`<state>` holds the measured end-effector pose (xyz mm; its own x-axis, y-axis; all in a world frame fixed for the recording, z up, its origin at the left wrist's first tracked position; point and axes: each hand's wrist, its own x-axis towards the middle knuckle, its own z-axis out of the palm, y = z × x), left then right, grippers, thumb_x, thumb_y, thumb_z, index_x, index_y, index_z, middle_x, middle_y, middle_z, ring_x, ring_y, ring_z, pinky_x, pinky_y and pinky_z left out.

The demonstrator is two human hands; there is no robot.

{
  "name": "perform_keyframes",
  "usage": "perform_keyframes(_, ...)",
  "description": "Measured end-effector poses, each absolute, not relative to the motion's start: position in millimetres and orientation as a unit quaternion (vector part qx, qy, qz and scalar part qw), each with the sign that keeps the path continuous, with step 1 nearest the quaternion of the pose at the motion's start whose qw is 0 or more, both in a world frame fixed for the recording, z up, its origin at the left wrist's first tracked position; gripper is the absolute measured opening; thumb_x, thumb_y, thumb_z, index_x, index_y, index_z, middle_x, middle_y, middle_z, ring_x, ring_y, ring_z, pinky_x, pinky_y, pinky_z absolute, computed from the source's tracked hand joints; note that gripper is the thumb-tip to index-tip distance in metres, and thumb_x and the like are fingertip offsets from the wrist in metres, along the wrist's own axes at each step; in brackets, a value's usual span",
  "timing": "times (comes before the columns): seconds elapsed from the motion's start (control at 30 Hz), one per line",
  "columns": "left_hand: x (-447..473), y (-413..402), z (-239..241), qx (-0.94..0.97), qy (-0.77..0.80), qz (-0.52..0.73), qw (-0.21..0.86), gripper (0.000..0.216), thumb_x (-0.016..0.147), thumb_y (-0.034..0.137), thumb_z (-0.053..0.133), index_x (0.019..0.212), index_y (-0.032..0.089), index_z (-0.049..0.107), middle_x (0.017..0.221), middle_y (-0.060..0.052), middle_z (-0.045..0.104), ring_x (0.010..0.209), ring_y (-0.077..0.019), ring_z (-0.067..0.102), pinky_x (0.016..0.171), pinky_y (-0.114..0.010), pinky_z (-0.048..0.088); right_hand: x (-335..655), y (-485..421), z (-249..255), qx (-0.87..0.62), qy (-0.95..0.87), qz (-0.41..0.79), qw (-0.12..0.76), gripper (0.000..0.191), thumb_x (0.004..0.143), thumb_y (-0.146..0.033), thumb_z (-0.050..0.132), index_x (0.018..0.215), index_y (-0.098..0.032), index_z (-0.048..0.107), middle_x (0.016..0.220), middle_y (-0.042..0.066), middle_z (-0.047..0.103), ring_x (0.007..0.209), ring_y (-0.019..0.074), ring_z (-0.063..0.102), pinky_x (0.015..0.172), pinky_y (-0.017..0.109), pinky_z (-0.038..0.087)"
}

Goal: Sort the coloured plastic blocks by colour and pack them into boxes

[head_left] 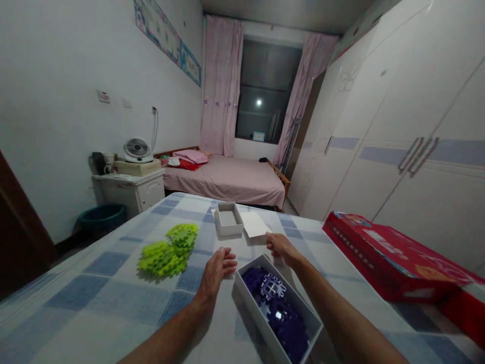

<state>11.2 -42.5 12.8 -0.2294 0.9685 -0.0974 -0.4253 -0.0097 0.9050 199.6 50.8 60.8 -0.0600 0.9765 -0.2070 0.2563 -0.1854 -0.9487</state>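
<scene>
A white open box [253, 298] full of purple interlocking puzzle pieces [278, 313] lies on the checked blue and white cloth in front of me. My left hand [217, 270] hovers just left of the box's far end, fingers loosely curled and apart, holding nothing. My right hand [279, 246] rests at the box's far end, its fingertips touching the edge of a white lid [254, 223] that lies flat on the cloth. A pile of lime green puzzle pieces [168, 250] sits to the left of my left hand.
A small white empty box [228, 219] stands beyond the lid. A large red flat box [394, 258] lies at the right of the table. Further off are a pink bed [231, 179], a nightstand with a fan [137, 150], a bin [101, 216] and white wardrobes [397, 126].
</scene>
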Motion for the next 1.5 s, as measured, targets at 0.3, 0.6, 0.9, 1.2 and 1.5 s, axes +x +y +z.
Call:
perform_keyframes(0.3,16,-46,17,0.359,0.442,0.636,0.521,0.037,0.077,0.048,0.056,0.088,0.013,0.065,0.084,-0.011,0.066,0.073,-0.0184,0.061,0.066,-0.028,0.047,260,-67,75,-0.509,-0.757,0.39,0.126,0.041,0.084,-0.053,0.044,0.091,-0.018,0.064,0.093,0.005,0.067,0.084,0.0203,0.059,0.072,0.028,0.043)
perform_keyframes(0.6,17,-54,27,0.35,0.389,0.636,0.567,0.046,0.072,0.054,0.061,0.096,0.015,0.063,0.097,-0.012,0.066,0.087,-0.0211,0.062,0.08,-0.032,0.047,245,-69,76,-0.569,-0.762,0.259,0.171,0.043,0.085,-0.05,0.03,0.06,-0.019,0.046,0.061,0.002,0.054,0.057,0.0148,0.048,0.054,0.026,0.033)
perform_keyframes(0.9,19,-83,58,0.241,0.232,0.523,0.784,0.064,0.076,0.064,0.048,0.108,0.01,0.061,0.097,-0.016,0.069,0.095,-0.0294,0.064,0.085,-0.043,0.049,181,-61,104,-0.49,-0.772,0.309,0.263,0.037,0.084,-0.04,0.034,0.057,-0.018,0.045,0.058,0.0,0.047,0.056,0.011,0.042,0.05,0.022,0.032)
perform_keyframes(1.2,-96,-92,85,0.188,0.411,0.657,0.603,0.033,0.08,0.038,0.051,0.094,0.011,0.064,0.068,-0.007,0.069,0.055,-0.0203,0.064,0.055,-0.034,0.055,178,-75,71,-0.481,-0.628,0.508,0.339,0.051,0.075,-0.053,0.05,0.108,-0.015,0.06,0.092,0.008,0.061,0.069,0.0148,0.057,0.055,0.027,0.049)
perform_keyframes(1.5,-178,-86,104,0.198,0.562,0.643,0.481,0.02,0.08,0.026,0.052,0.083,0.01,0.063,0.059,-0.007,0.066,0.045,-0.0164,0.06,0.042,-0.025,0.05,193,-72,37,-0.506,-0.581,0.533,0.349,0.044,0.072,-0.048,0.054,0.099,-0.013,0.062,0.089,0.007,0.061,0.07,0.0161,0.06,0.056,0.027,0.045)
